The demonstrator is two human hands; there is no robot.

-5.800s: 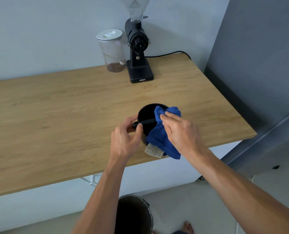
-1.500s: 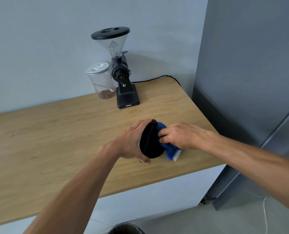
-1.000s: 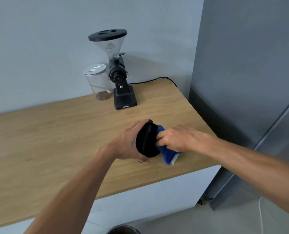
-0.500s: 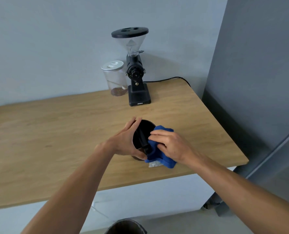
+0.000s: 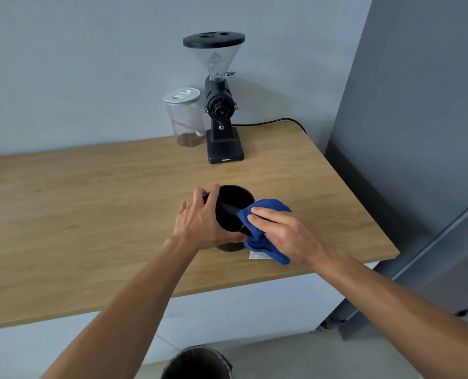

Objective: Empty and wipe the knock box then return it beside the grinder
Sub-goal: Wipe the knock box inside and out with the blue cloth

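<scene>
The knock box (image 5: 234, 212) sits near the front edge of the bench (image 5: 90, 214), the left hand (image 5: 200, 222) gripping its side while the right hand (image 5: 284, 233) presses a blue cloth (image 5: 268, 209) over its rim. The grinder (image 5: 221, 110) and a jar (image 5: 185, 119) stand well apart at the wall, open bench between; a bin (image 5: 197, 363) sits on the floor below.
</scene>
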